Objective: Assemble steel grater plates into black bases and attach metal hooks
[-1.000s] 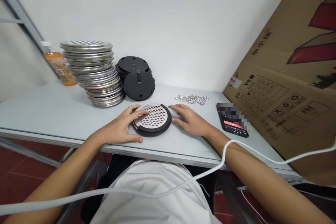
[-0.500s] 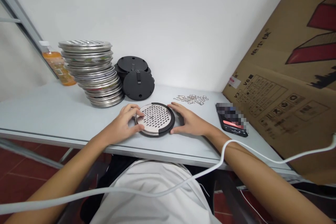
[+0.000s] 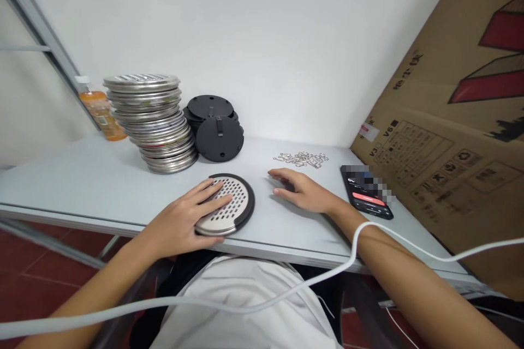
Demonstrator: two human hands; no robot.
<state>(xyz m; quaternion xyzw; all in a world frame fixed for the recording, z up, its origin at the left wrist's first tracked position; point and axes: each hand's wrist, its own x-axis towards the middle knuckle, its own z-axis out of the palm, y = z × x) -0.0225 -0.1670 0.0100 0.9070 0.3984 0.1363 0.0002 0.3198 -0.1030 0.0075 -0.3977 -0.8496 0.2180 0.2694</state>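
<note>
Shifted left and nearer the tabletop [image 3: 295,229] edge, the disc [image 3: 236,208] lies under the left grip [image 3: 184,221], spread unclenched across it, apparently to steady it, while the right grip [image 3: 302,191] is released, apart from it.

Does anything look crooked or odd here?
Yes: the tall stack of metal discs on the left looks askew, its top further left than its base, though the wide lens may exaggerate that. Oddly, a white cable also crosses the lower view, blocking part of it.

The left hand [image 3: 184,222] partly hides the perforated disc [image 3: 230,216]; the smartphone [image 3: 370,206] is partly pixelated, the cardboard box [image 3: 429,155] cropped.
</note>
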